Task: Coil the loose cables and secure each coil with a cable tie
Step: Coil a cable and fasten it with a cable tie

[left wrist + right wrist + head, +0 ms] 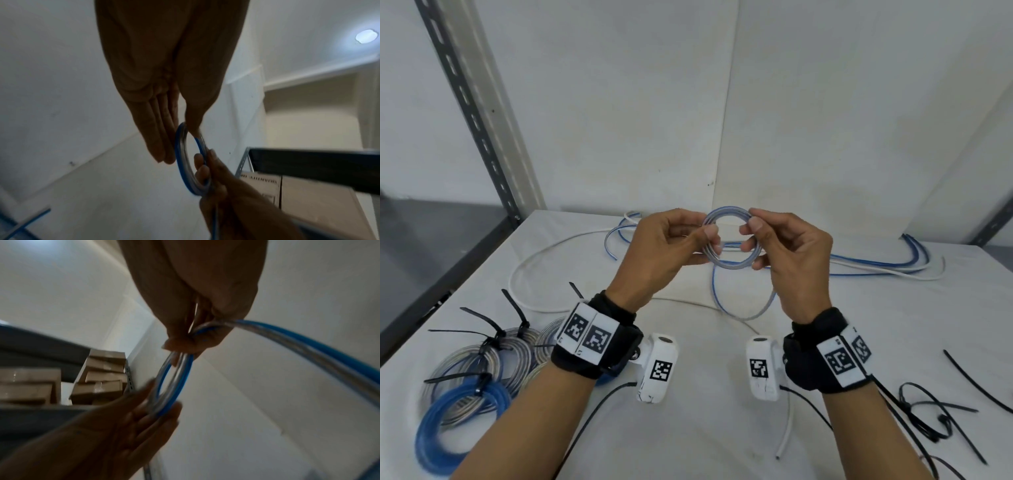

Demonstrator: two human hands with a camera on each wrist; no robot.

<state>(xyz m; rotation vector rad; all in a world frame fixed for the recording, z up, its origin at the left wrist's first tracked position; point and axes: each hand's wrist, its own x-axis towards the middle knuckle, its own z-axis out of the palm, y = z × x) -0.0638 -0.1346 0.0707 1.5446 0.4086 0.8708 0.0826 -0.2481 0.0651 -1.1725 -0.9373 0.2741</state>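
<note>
1. A white bench point(688, 428) carries all the things, with white wall panels behind it.
2. Loose blue and white cables point(876, 265) lie along the far side of the bench.
3. A pile of finished blue and clear cable coils point(465, 377), each closed with a black cable tie, lies at the near left.
4. Loose black plastic cable ties point(935, 421) lie at the near right.
5. The left hand point(667, 246) is raised above the bench; its thumb and fingers point(710, 233) pinch the left side of a small round coil of blue and clear cable point(729, 263).
6. The right hand point(794, 253) pinches the right side of the same coil between thumb and curled fingers point(755, 224).
7. The coil's free tail hangs down as a loop to the bench under the hands.
</note>
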